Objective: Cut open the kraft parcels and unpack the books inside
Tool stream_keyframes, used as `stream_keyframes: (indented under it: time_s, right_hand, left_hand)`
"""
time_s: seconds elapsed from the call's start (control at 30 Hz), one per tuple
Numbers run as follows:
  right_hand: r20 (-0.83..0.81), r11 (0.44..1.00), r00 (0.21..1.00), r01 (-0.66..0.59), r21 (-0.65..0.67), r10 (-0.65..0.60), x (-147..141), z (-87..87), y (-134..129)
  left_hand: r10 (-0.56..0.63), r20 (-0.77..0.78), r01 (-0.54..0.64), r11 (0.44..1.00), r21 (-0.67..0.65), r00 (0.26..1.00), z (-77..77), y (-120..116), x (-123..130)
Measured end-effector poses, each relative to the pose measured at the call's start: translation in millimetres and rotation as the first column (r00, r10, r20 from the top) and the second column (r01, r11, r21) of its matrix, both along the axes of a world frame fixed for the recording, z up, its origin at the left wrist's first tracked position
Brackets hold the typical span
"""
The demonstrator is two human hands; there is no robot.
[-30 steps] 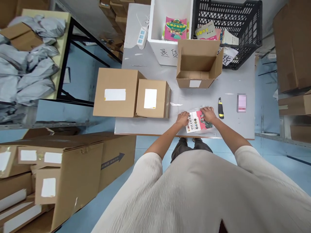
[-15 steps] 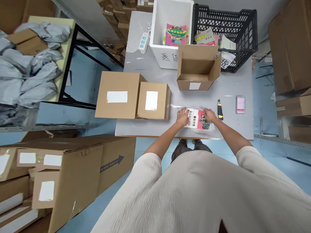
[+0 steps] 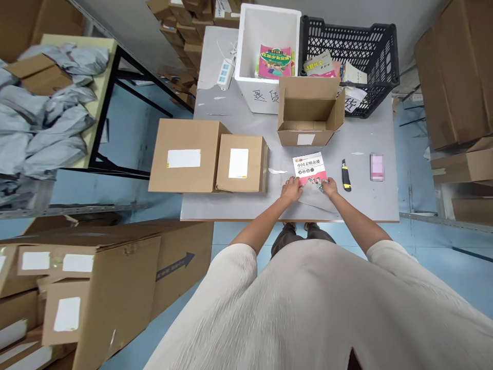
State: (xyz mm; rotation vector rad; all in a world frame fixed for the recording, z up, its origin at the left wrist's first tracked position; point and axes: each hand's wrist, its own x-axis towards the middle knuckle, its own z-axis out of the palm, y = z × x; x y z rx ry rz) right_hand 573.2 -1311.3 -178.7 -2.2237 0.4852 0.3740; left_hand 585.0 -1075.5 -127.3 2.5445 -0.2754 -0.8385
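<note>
A pink-and-white book [image 3: 309, 164] lies on the grey table in front of me, its printed title facing me the right way up. My left hand [image 3: 291, 189] grips its lower left corner, fingers closed. At the lower right corner my right hand [image 3: 330, 187] has its fingers closed on the book as well. Thin clear plastic film [image 3: 314, 199] shows below the book, between my hands; how far it wraps the book I cannot tell. A yellow-and-black utility knife [image 3: 346, 176] lies to the right of my right hand.
Beyond the book stands an open cardboard box [image 3: 306, 137]. Two closed cartons [image 3: 184, 177] [image 3: 239, 182] sit on the left. At the back are a white bin [image 3: 246, 95] and a black crate [image 3: 389, 77], both holding books. A pink phone-like object [image 3: 377, 167] lies at the right.
The book has turned from sideways to upright and moved slightly away from me. My hands have shifted from its two ends to its lower corners.
</note>
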Motion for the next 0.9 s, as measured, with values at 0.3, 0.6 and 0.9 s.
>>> stream_keyframes:
  time_s: [0.3,0.6,0.9]
  right_hand:
    - [0.031,0.981,0.993,-0.111,-0.157,0.117,-7,32.5,17]
    - [-0.189,0.984,0.977,0.063,-0.164,-0.094,19,18.8,15]
    - [-0.253,0.966,0.950,0.126,-0.226,-0.183,33,14.0,12]
  left_hand:
    - [0.101,-0.126,-0.101,0.995,0.006,0.987,-1.3,-1,-3]
    - [0.115,-0.263,-0.135,0.989,-0.059,0.958,-9.5,-1,-2]
    - [0.168,-0.315,-0.144,0.985,0.100,0.934,-15.2,-10,-2]
